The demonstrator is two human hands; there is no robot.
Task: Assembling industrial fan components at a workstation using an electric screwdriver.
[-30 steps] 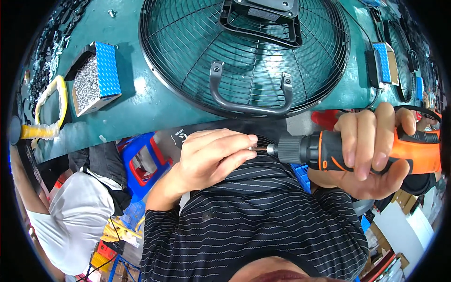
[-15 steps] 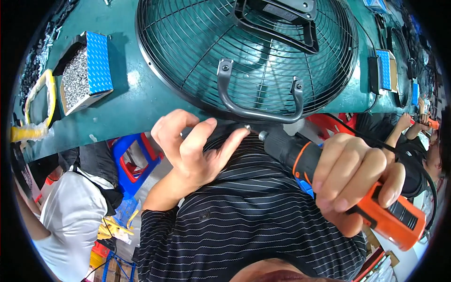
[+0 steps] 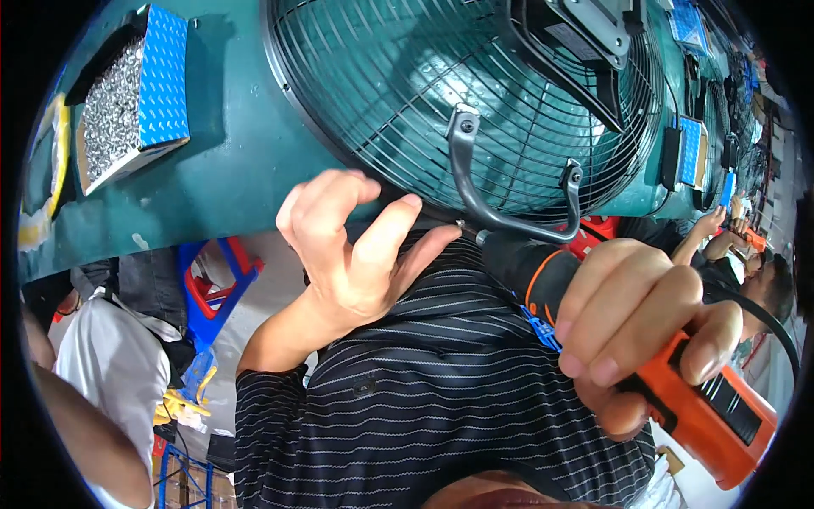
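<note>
My right hand [image 3: 649, 318] is wrapped around an orange-and-black electric screwdriver [image 3: 543, 276], its nose pointing left and up toward the fan's near rim. A tiny silvery screw [image 3: 460, 224] shows just beyond that nose, against the tip of my left thumb; whether it sits on the bit I cannot tell. My left hand [image 3: 348, 254] is raised, fingers curled and spread apart from the thumb. Behind both hands lies a round black wire fan guard [image 3: 381, 110], with a curved grey metal handle [image 3: 479, 204] fixed by a screw at each end.
On the green table [image 3: 246, 182], a blue-patterned box [image 3: 166, 81] of small screws stands at left beside a yellow ring-shaped thing [image 3: 58, 157]. Another blue box [image 3: 691, 153] lies to the right. A black cable [image 3: 763, 314] curves behind my right hand. People sit at both sides.
The fan and its handle now appear farther right and the screw box farther left and higher. Both hands keep their grip and pose, with the small screw still at my left thumb tip.
</note>
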